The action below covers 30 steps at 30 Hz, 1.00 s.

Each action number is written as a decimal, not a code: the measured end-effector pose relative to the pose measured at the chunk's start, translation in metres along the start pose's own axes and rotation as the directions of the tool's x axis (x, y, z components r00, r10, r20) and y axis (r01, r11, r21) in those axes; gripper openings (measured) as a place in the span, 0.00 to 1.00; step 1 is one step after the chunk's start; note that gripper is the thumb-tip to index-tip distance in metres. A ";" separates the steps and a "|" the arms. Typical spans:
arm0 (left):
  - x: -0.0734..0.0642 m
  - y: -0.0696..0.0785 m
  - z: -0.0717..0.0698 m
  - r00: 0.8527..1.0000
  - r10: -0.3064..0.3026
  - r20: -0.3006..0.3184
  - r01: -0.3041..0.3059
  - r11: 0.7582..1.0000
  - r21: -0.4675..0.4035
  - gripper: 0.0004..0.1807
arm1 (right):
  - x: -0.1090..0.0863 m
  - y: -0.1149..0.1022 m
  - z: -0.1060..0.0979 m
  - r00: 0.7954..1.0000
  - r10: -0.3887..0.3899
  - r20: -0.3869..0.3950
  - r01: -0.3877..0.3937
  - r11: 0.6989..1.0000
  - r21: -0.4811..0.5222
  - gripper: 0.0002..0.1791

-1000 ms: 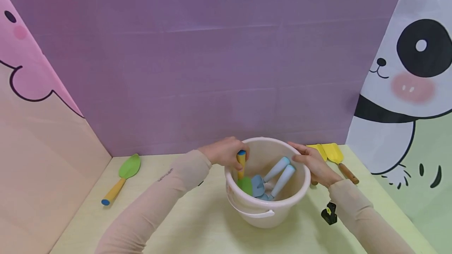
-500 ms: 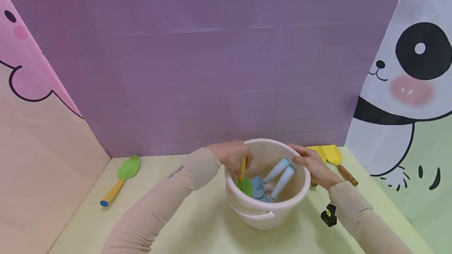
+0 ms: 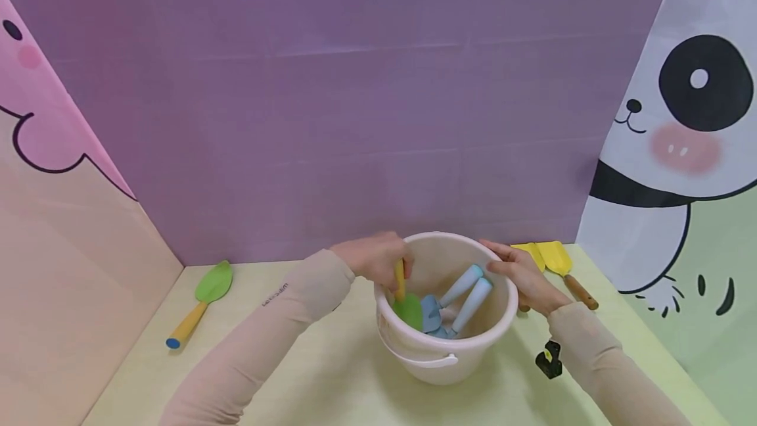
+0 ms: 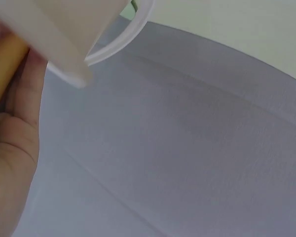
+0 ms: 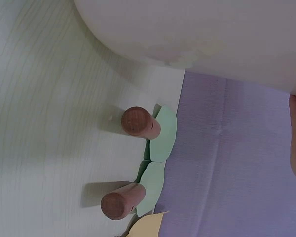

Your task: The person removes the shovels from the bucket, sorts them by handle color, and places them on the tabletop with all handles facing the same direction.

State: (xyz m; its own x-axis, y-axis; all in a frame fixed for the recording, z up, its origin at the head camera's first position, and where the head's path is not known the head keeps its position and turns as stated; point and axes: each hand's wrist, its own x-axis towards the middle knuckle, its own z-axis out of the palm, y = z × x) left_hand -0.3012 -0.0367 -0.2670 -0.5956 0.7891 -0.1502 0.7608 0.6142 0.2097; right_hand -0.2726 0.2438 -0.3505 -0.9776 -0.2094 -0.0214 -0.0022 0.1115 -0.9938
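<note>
My left hand [image 3: 376,258] grips the yellow handle of a green toy trowel [image 3: 408,311] at the left rim of a white bucket [image 3: 446,373]. The trowel's green blade points down inside the bucket. In the left wrist view the yellow handle [image 4: 4,66] lies between the fingers beside the bucket wall. My right hand [image 3: 530,279] holds the bucket's right rim, thumb over the edge and fingers along the outside. Two blue toy garden tools [image 3: 470,304] with pale blue handles lean in the bucket, their blue heads beside the green blade.
Another green trowel [image 3: 214,281] with a yellow handle lies on the left of the table [image 3: 296,373]. Right of the bucket lie yellow shovels [image 3: 556,258] with wooden handles [image 5: 117,205]. A purple backdrop [image 3: 378,117] stands behind, with printed panels at both sides.
My left hand dips a little into the bucket with the trowel, then comes back up and left, still holding the handle. The right hand stays on the rim.
</note>
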 end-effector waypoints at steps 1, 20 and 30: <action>-0.002 -0.001 -0.002 1.000 0.001 -0.013 -0.001 1.000 0.005 0.11 | 0.000 0.000 0.000 1.000 -0.001 -0.001 0.001 1.000 -0.003 0.32; -0.042 -0.025 -0.021 0.967 0.040 -0.252 -0.073 0.990 -0.121 0.06 | 0.000 -0.002 0.002 1.000 0.002 0.003 -0.002 1.000 -0.011 0.32; -0.055 -0.039 -0.010 0.930 0.054 -0.363 -0.128 0.975 -0.183 0.10 | 0.001 -0.001 -0.001 1.000 0.010 0.007 -0.010 1.000 -0.021 0.32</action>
State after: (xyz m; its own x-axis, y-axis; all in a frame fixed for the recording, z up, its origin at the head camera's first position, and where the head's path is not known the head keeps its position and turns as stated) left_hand -0.3008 -0.1047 -0.2572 -0.6066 0.7632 0.2226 0.7708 0.4959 0.4001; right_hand -0.2734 0.2445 -0.3490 -0.9760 -0.2153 -0.0325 0.0034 0.1342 -0.9909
